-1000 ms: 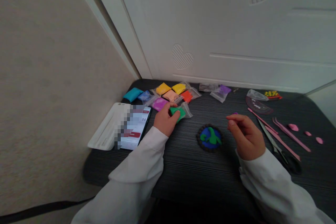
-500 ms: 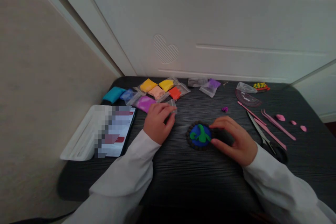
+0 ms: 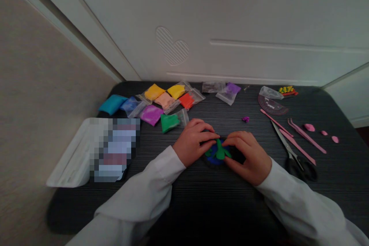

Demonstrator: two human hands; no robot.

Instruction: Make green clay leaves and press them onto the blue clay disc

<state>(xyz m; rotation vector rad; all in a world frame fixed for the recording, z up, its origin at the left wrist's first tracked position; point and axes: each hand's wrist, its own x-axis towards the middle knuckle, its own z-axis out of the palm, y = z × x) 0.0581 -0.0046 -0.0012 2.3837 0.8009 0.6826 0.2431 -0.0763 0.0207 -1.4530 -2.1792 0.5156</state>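
Note:
A round clay disc [image 3: 218, 154], blue with a green shape on it and a dark rim, lies on the black table [image 3: 201, 200]. My left hand [image 3: 193, 142] grips its left side with curled fingers. Opposite it, my right hand [image 3: 247, 154] holds the disc's right side, fingertips at the green shape. Both hands cover much of the disc. A green clay bag [image 3: 170, 121] lies just left of my left hand. Behind my right hand sits a small purple clay bit [image 3: 245, 119].
Several bags of coloured clay [image 3: 161, 100] lie at the back left. A phone [image 3: 115, 150] rests on a white tray [image 3: 72, 157] at the left. Scissors [image 3: 294, 153], pink tools [image 3: 302, 136] and pink clay bits [image 3: 309, 127] are at the right. A white door [image 3: 230, 27] stands behind.
My left hand let go of the green clay bag and moved right onto the disc. My right hand set down the purple bit, then closed on the disc.

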